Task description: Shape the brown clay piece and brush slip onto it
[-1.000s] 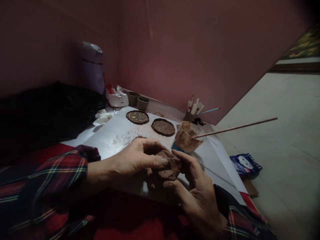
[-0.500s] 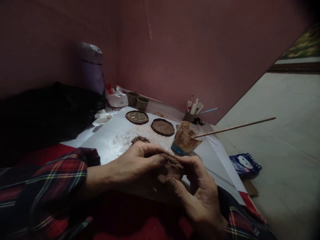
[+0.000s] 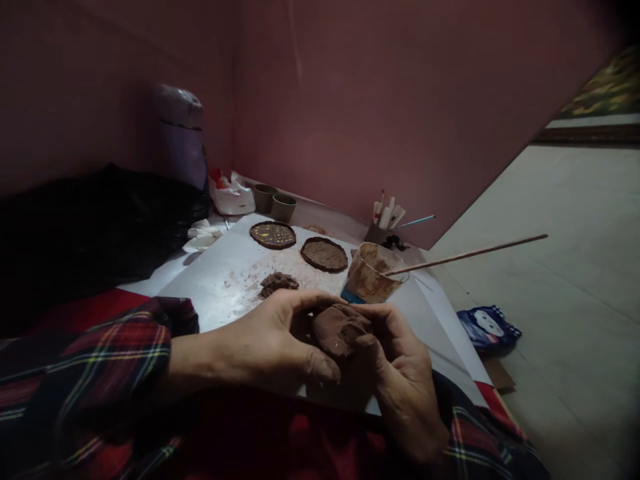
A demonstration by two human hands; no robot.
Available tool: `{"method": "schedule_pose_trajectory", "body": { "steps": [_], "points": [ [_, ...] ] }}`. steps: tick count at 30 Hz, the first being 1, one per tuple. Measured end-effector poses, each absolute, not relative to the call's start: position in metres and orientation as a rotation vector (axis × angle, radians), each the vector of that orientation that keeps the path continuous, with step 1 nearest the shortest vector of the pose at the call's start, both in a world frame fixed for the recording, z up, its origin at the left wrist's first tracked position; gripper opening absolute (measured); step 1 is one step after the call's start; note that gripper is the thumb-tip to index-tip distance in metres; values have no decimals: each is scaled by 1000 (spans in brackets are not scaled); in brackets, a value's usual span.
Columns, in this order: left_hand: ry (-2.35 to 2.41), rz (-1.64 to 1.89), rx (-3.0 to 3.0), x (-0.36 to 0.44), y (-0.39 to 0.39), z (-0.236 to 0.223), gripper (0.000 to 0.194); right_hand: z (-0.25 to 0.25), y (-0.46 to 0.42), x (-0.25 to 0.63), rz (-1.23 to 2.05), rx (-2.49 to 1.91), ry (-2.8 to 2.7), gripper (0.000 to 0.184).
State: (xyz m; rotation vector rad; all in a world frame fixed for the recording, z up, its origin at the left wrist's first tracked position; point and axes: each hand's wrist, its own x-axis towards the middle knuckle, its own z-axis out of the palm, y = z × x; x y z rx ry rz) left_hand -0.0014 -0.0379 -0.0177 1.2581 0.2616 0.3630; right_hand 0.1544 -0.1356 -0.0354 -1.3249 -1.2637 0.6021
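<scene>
A brown lump of clay [image 3: 339, 330] sits between both my hands, just above the near edge of the white sheet [image 3: 225, 270]. My left hand [image 3: 273, 343] curls around its left side, thumb low and fingers over the top. From the right and below, my right hand [image 3: 400, 373] cups the lump with its fingers wrapped round it. Both forearms wear red plaid sleeves.
On the sheet lie a small clay heap [image 3: 278, 282], a round disc with yellow dots [image 3: 273, 235] and a plain round disc [image 3: 325, 255]. A clear cup of brown slip [image 3: 371, 275] holds a long stick [image 3: 465, 254]. Two small cups [image 3: 274, 201], a tool holder [image 3: 384, 223] and a blue packet [image 3: 487, 328] stand around.
Both hands have drawn nearer with the lump and turned it, uncovering the small clay heap on the sheet. My left thumb has dropped below the lump.
</scene>
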Motion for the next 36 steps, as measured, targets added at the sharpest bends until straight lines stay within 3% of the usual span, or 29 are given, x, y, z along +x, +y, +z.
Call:
{"method": "schedule_pose_trajectory", "body": {
  "steps": [5, 13, 26, 36],
  "points": [
    [309, 415, 1359, -2, -41, -17, 51, -36, -132, 157, 563, -1344, -1290, 30],
    [419, 504, 1627, -6, -41, -12, 28, -35, -132, 156, 504, -1309, -1344, 13],
    [475, 476, 1403, -2, -44, -16, 24, -38, -134, 154, 436, -1189, -1462, 19],
    [505, 450, 1361, 0, -40, -17, 20, -34, -136, 150, 549, -1304, -1360, 11]
  ]
}}
